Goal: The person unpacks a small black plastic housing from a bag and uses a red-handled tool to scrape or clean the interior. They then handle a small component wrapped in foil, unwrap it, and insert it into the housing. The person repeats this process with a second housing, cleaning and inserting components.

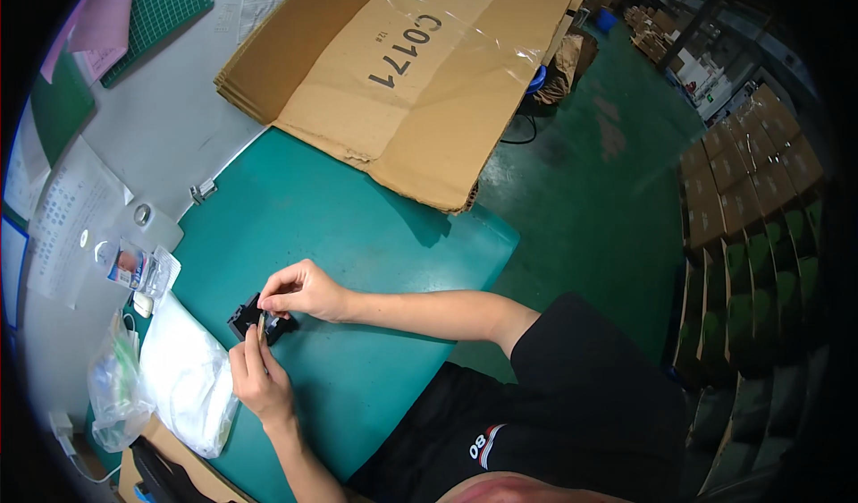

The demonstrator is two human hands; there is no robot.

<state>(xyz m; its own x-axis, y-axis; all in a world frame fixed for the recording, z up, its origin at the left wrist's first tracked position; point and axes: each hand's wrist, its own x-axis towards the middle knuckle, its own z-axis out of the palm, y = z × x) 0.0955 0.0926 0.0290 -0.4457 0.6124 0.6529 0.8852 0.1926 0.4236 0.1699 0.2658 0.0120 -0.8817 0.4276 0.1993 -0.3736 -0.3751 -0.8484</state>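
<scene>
We pinch a small black part on the green counter, right hand closed on top, left hand fingers gripping its edge, white bag just beside.

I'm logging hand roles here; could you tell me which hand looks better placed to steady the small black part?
Probably the right hand: it rests atop the black part, while the left hand pinches a thin strip.

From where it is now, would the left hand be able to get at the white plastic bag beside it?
Probably yes. The white plastic bag lies on the green table just to the left of the left hand, with nothing between them. But that hand is pinching a small piece against the black part, so it would have to let go first.
</scene>
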